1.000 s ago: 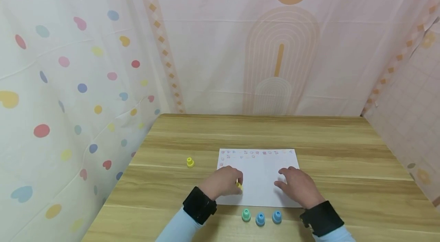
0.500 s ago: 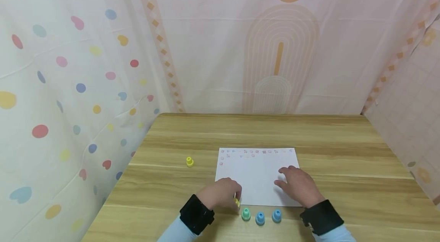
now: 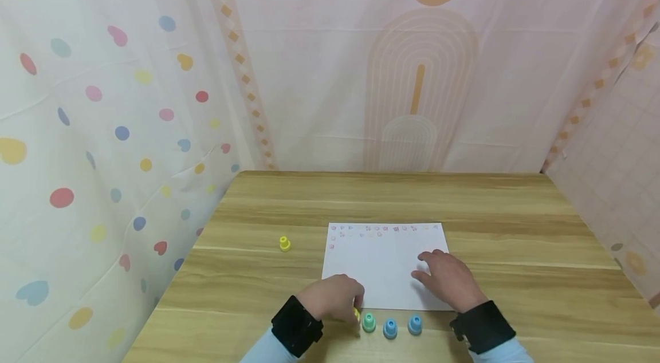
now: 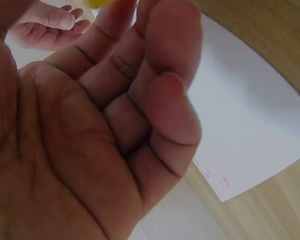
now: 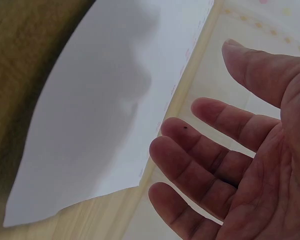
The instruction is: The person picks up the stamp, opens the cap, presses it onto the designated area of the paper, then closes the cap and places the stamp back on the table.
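Note:
Between the thumb and fingers of my left hand (image 3: 334,298) is a small yellow stamp (image 3: 357,314), mostly hidden by the fingers. It is at the near edge of the white paper (image 3: 384,277), just left of a green stamp (image 3: 368,323). In the left wrist view only a sliver of yellow shows at the top, past the curled fingers. My right hand (image 3: 447,276) is over the paper's right side, fingers loosely spread, holding nothing; the right wrist view shows its bare palm (image 5: 265,190). Small reddish prints line the paper's far and left edges.
Two blue stamps (image 3: 390,328) stand right of the green one, in front of the paper. Another yellow stamp (image 3: 285,244) stands apart, left of the paper. The wooden table (image 3: 495,208) ends at a patterned curtain (image 3: 319,94) behind.
My left hand has drawn back from the paper's left part to its near edge, bringing the yellow stamp beside the green one. The right hand has stayed in place.

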Motion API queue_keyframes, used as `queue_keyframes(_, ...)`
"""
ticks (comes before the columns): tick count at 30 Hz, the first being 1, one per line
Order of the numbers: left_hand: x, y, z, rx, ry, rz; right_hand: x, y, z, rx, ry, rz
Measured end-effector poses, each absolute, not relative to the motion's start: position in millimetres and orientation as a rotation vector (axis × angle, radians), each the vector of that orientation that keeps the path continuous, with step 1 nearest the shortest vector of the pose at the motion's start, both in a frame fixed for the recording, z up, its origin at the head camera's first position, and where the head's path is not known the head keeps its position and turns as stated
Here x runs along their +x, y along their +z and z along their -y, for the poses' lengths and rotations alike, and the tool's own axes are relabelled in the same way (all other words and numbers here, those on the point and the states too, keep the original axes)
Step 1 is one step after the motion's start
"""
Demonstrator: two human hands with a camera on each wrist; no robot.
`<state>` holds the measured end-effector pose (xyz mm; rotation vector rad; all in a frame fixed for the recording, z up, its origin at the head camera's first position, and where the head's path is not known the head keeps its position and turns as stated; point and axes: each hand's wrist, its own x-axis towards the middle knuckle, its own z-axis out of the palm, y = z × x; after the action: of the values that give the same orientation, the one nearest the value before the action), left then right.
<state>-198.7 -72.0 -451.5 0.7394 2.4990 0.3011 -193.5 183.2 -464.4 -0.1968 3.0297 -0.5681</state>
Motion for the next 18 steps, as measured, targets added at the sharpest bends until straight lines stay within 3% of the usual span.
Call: queue_keyframes(18,-242,-430,117,0.461,0.452,-2.824,-195,-466,-185,-0.2,-0.566,-3.013)
